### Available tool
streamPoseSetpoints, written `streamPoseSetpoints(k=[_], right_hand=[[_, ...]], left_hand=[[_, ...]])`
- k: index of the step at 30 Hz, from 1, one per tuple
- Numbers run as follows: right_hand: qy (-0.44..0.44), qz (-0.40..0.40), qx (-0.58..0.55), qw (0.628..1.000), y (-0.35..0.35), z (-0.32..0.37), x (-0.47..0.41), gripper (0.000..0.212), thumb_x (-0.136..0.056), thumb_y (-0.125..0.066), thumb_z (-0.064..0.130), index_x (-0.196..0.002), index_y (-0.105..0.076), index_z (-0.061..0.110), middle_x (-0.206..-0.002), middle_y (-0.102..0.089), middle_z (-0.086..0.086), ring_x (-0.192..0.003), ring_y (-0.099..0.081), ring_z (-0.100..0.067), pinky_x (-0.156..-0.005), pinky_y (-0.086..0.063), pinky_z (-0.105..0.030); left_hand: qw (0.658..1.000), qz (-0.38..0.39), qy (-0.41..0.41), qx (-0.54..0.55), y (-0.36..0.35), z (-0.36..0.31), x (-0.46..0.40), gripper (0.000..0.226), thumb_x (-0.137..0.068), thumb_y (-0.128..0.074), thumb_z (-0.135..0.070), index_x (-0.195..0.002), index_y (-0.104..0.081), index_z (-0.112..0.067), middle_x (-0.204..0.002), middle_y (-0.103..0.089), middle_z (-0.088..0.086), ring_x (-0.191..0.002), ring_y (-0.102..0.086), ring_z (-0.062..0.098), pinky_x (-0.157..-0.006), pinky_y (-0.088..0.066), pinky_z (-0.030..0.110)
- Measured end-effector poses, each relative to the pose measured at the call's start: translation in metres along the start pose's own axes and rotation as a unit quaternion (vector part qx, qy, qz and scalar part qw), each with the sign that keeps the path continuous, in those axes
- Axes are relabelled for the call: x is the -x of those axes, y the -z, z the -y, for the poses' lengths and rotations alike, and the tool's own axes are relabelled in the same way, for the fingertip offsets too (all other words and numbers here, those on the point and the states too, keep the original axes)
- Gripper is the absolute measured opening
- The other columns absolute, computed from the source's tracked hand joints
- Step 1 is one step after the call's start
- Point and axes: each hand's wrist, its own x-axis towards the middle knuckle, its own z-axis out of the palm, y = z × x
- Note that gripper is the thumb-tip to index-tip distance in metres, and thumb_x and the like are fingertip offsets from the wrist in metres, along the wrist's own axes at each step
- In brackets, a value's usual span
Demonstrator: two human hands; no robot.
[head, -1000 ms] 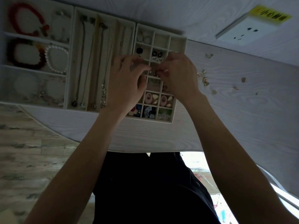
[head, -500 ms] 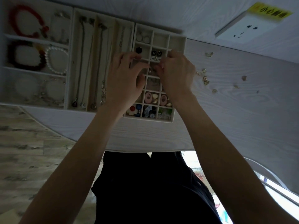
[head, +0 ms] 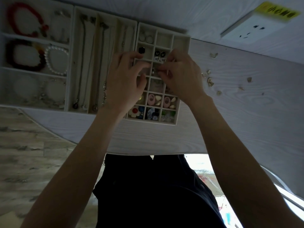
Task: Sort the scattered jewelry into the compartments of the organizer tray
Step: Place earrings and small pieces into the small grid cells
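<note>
Jewelry in question is a small silvery piece [head: 153, 71], seen between the fingertips of both hands above the middle cells of the grid tray [head: 175, 123], centre of the frame. Left hand [head: 125, 83] has its fingers curled, thumb and forefinger drawn together toward the piece; right hand [head: 181, 76] likewise has its fingers bent inward, pinching at the same spot. Which hand actually bears the piece cannot be told; it is small and blurred.

Grid tray holds black studs [head: 159, 53] and rings [head: 146, 37] in its upper cells, pink ovals [head: 151, 99] lower down, and flower pieces [head: 135, 111] in the bottom row.

Touching it on the left, a long-slot tray [head: 73, 63] carries necklaces [head: 100, 66] laid lengthwise. Upper left of the frame, a third tray [head: 34, 69] holds a red bracelet [head: 24, 22], a dark bracelet [head: 23, 55] and a pearl bracelet [head: 56, 61].

Right of the hands, loose small pieces [head: 209, 80] lie scattered on the pale wood-grain worktop [head: 246, 120]. Upper right, a white socket [head: 253, 28] with a yellow label [head: 276, 11].
</note>
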Motion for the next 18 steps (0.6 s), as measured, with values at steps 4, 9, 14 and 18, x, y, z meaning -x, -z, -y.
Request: streamPoseSetpoints(k=[4, 9, 14, 18], right_hand=[[-0.022, 0.019, 0.027, 0.999, 0.000, 0.004, -0.005, 0.010, -0.078, -0.069, 0.020, -0.085, -0.076, 0.017, -0.087, -0.062, -0.009, -0.079, -0.060, -0.028, -0.055, -0.035, -0.027], [-0.053, 0.008, 0.071, 0.996, -0.003, 0.013, -0.008, 0.014, -0.083, -0.062, 0.017, -0.081, -0.074, 0.011, -0.092, -0.061, -0.009, -0.082, -0.060, -0.028, -0.057, -0.032, -0.027], [-0.050, -0.012, 0.086, 0.995, -0.008, 0.012, -0.005, 0.012, -0.081, -0.067, 0.017, -0.080, -0.072, 0.006, -0.091, -0.062, -0.010, -0.077, -0.061, -0.027, -0.054, -0.030, -0.025], [-0.065, -0.053, 0.081, 0.993, -0.009, 0.015, -0.001, 0.015, -0.074, -0.073, 0.021, -0.074, -0.072, 0.007, -0.083, -0.062, -0.008, -0.072, -0.061, -0.023, -0.052, -0.029, -0.023]], left_hand=[[1.000, -0.005, 0.001, 0.016, 0.001, 0.002, 0.000, 0.023, -0.089, -0.056, -0.020, -0.109, -0.066, -0.017, -0.120, -0.058, 0.007, -0.117, -0.045, 0.029, -0.096, -0.034, 0.027], [1.000, -0.007, -0.002, 0.014, -0.001, 0.002, 0.001, 0.022, -0.089, -0.055, -0.020, -0.108, -0.066, -0.015, -0.120, -0.058, 0.007, -0.116, -0.046, 0.028, -0.095, -0.033, 0.024], [1.000, -0.005, -0.012, 0.015, -0.002, 0.000, 0.002, 0.020, -0.089, -0.056, -0.019, -0.104, -0.068, -0.015, -0.120, -0.058, 0.008, -0.116, -0.045, 0.028, -0.096, -0.034, 0.026], [0.999, 0.008, -0.039, 0.006, -0.004, -0.001, 0.000, 0.021, -0.089, -0.054, -0.020, -0.103, -0.070, -0.017, -0.120, -0.059, 0.009, -0.117, -0.046, 0.030, -0.094, -0.040, 0.035]])
